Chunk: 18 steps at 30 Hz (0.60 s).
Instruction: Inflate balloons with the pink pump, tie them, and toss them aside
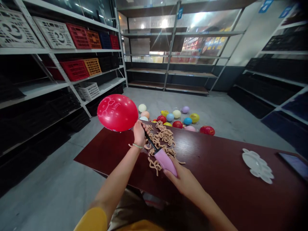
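Observation:
A large red balloon (117, 113) with pale printed lettering is at the nozzle end of a hand pump (166, 161) with a pink barrel and a black shaft. My left hand (140, 133) is closed where the balloon's neck meets the pump's black end, and its fingers hide the join. My right hand (184, 178) is wrapped round the pink barrel. Beneath the pump, a heap of beige, uninflated long balloons (165, 134) lies tangled on the dark red-brown table (207, 160).
A white flower-shaped palette (257, 165) and a tablet-like device (295, 163) lie at the table's right. Beyond its far edge, several inflated balloons (176, 114) rest on the floor. Shelving with crates (74, 69) stands left; a metal rack (168, 73) stands at the back.

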Motion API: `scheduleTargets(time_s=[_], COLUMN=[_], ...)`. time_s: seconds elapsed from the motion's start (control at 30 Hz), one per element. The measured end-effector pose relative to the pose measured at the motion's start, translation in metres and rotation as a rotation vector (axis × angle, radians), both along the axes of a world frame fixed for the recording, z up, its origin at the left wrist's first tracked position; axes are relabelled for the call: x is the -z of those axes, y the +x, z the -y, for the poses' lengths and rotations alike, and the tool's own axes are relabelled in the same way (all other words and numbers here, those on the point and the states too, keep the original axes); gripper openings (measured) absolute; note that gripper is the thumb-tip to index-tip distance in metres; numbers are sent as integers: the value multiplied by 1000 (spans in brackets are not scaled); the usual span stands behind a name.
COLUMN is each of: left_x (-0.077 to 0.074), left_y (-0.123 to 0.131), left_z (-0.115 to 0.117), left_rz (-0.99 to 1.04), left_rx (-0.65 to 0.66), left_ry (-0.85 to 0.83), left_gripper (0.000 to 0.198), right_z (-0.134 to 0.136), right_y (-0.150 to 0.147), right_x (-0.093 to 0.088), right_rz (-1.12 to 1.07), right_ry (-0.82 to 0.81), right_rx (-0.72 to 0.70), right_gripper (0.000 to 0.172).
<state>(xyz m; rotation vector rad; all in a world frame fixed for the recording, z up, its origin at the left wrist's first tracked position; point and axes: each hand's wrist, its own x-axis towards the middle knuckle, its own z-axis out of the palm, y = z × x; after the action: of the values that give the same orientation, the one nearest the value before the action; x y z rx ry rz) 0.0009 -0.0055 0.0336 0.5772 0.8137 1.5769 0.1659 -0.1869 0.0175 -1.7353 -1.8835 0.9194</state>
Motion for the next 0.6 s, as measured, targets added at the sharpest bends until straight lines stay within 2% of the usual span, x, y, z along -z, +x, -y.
scheduleTargets(time_s=[0.2,0.33,0.5,0.6], left_x=[16,12,8,19], left_y=[2,-5,-21,-34], left_z=[25,23,2,-16], left_rz=[-23,-31,-47,-107], left_rx=[70,81,-37,18], left_ry=[39,17,5,42], left_gripper=[23,21,24,24], right_z=[-31,-28,0,12], right_y=[-18,-16,22,53], right_x=[5,8,11,17], right_rz=[-87,-59,99,136], right_ry=[94,154,129,122], right_rx=[-31,-41,-67,49], right_gripper=[58,60,64,62])
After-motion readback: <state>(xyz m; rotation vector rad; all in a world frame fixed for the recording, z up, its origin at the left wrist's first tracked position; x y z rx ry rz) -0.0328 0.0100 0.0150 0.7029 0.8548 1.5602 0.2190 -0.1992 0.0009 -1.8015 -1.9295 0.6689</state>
